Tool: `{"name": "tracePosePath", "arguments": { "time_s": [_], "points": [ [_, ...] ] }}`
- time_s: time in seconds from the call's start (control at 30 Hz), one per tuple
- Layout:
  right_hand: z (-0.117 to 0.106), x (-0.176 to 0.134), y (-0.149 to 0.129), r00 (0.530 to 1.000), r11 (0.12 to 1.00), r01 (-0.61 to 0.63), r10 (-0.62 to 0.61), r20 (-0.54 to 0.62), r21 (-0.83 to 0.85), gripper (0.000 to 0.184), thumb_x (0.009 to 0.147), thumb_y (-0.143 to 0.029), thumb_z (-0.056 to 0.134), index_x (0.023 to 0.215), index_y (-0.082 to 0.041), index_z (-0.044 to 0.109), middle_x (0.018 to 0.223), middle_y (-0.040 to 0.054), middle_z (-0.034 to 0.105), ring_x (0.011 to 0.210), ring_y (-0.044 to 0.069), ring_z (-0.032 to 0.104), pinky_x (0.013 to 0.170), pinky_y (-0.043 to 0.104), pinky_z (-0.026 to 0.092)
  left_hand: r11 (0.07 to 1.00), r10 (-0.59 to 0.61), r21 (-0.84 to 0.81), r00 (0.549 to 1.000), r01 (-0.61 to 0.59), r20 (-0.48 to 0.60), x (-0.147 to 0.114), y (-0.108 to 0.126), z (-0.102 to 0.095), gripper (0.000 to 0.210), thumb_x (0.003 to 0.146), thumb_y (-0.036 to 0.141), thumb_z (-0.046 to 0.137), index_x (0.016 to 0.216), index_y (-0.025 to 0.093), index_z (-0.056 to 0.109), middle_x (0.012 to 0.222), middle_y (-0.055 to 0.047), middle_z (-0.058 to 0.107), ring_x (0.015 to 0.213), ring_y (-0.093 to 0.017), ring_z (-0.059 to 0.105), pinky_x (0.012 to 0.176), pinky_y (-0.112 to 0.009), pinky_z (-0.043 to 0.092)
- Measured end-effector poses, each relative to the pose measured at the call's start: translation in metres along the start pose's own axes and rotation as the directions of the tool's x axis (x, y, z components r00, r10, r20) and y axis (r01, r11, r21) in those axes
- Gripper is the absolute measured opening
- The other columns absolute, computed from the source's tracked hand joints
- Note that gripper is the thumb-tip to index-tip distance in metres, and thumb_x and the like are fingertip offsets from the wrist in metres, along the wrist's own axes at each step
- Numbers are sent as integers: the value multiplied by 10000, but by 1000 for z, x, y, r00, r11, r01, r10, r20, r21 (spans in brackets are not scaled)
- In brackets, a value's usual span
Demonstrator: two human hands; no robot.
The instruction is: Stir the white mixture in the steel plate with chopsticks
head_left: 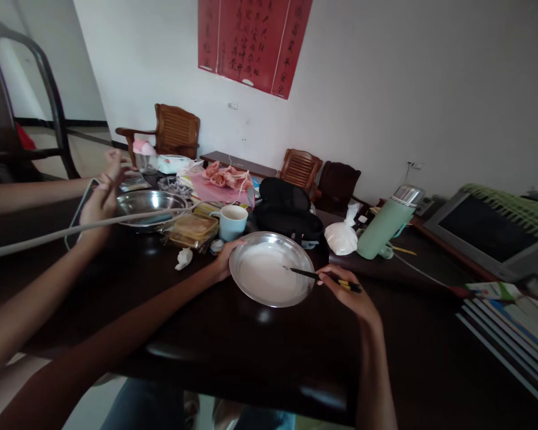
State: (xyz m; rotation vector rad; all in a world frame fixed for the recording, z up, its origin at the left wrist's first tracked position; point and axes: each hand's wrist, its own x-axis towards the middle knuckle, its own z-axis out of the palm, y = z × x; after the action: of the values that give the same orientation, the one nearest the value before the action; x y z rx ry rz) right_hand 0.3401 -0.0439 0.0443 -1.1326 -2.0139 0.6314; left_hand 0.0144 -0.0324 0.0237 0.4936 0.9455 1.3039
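Observation:
A shallow round metal basin (pixel 308 260) holds a milky white liquid (pixel 264 272). My left hand (pixel 226 261) grips the basin's left rim, its fingers partly hidden by the side. In my right hand (pixel 347 292) is a pair of dark chopsticks (pixel 305 273) with yellow bands near the back ends. They slant left over the basin's right rim, and their tips reach the liquid. Just behind the basin stand a light blue mug (pixel 232 224) and a black case (pixel 289 218). A tied plastic bag of white powder (pixel 342 237) sits beyond my right hand.
At left, another person's hands (pixel 99 206) are beside a steel bowl (pixel 132 220), with a pale cable (pixel 89 226) crossing in front. A plastic food box (pixel 192 230) and crumpled tissue (pixel 183 258) lie nearby. To the right are a green thermos (pixel 382 230), a monitor (pixel 493 233) and stacked books (pixel 511 340).

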Motion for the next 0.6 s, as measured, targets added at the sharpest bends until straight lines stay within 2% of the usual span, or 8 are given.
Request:
{"name": "tracePosePath", "arguments": {
  "time_s": [0.1,0.2,0.3,0.37,0.43,0.53,0.6],
  "points": [
    [-9,-1,-3,995,999,23,-25,94,22,313,969,-463,625,769,-254,745,828,38,801,853,258,755,854,377,582,1000,17,-13,999,-17,34,-2,1,1,149,847,181,686,952,132,779,664,-35,751,586,-205,659,676,-284,536],
    [13,2,-15,984,995,59,-72,162,79,253,972,-437,621,896,-256,780,864,33,813,868,252,763,856,368,581,999,40,-23,998,-39,55,-3,1,1,154,811,168,699,930,130,790,670,-43,754,610,-215,678,696,-287,543],
    [29,5,-20,992,995,87,-90,89,43,222,948,-407,631,969,-258,794,996,43,825,969,258,764,922,375,572,1000,20,-2,1000,-20,21,0,0,-1,125,816,184,694,886,131,783,677,-51,760,599,-210,670,683,-285,539],
    [21,4,-17,999,998,55,-55,4,-14,223,944,-399,616,922,-254,783,963,41,815,946,254,757,909,373,571,1000,4,10,1000,-4,8,1,0,-3,136,828,191,684,900,139,787,664,-45,757,607,-214,677,681,-284,537],
    [2,2,-13,1000,999,13,-13,-10,-53,226,944,-398,609,860,-255,763,871,27,796,873,244,748,858,359,572,1000,-4,11,1000,4,23,2,0,-4,181,836,190,677,959,150,803,651,-39,753,645,-233,705,695,-287,541],
    [-14,-1,-13,990,1000,24,-24,142,-1,240,956,-415,621,835,-260,759,825,20,796,835,243,746,828,350,575,1000,12,1,999,-12,49,1,1,-4,256,815,182,691,1037,164,817,671,-40,765,703,-261,743,734,-301,553],
    [-4,0,-18,969,996,45,-61,241,71,247,971,-428,618,879,-261,775,888,32,819,883,252,760,853,358,583,1000,25,-3,998,-25,58,1,0,-4,282,789,184,705,1047,164,817,697,-46,778,713,-268,748,753,-311,562]
  ]
}}
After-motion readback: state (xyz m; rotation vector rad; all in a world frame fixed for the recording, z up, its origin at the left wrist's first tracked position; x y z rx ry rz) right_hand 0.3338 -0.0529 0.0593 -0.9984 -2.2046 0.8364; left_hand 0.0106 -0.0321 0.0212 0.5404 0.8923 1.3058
